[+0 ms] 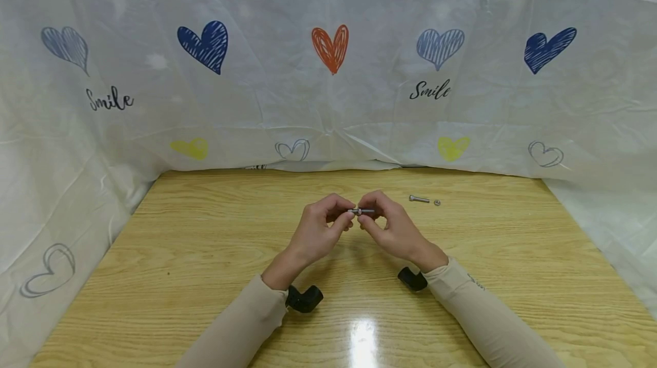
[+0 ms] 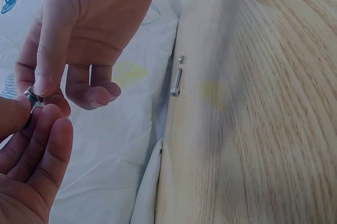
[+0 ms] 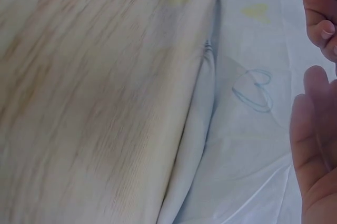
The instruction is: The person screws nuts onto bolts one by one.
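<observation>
In the head view both hands meet above the table over its middle. My left hand [image 1: 317, 232] pinches one end of a small metal bolt [image 1: 368, 210] between thumb and fingers. From the other side, the thumb and forefinger of my right hand [image 1: 394, 230] pinch a nut [image 1: 360, 212] around its shank. The bolt lies roughly level, its far end reaching past the right fingertips. Fingers hide much of the metal in the left wrist view. Only parts of both hands show at the edge of the right wrist view.
A second bolt [image 1: 419, 199] and a loose nut [image 1: 437, 202] lie on the wooden table [image 1: 215, 231], beyond the right hand. Black wrist-camera pieces [image 1: 306, 299] hang below the sleeves. A white cloth [image 1: 267, 88] printed with hearts hangs behind the table and at both sides.
</observation>
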Motion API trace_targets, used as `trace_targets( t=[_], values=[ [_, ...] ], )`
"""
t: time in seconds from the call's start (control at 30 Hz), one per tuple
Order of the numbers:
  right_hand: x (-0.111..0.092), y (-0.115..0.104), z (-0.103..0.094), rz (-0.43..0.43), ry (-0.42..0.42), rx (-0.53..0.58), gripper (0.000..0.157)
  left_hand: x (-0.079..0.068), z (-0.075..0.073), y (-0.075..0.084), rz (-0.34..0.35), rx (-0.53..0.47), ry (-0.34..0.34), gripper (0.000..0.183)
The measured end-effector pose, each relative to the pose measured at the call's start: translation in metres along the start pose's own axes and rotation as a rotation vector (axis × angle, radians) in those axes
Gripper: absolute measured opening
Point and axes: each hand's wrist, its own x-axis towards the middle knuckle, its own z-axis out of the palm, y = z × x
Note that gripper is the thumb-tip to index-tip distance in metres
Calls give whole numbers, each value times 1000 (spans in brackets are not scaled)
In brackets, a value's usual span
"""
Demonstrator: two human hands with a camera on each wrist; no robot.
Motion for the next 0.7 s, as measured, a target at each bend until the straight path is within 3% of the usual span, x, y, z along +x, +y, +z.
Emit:
trace_targets(
  t=[0.1,0.37,0.53,0.7],
  values=[
    [0,1,0,14,-8,-25,8,0,0,0,6,1,1,8],
    [0,-1,-1,66,-14,-34,8,1,0,0,10,-2,3,7],
    [0,0,-1,36,0,-3,22,1,-1,0,12,-8,0,8],
    [-1,23,3,-13,-2,-8,13,1,0,0,15,-7,0,8]
  ],
)
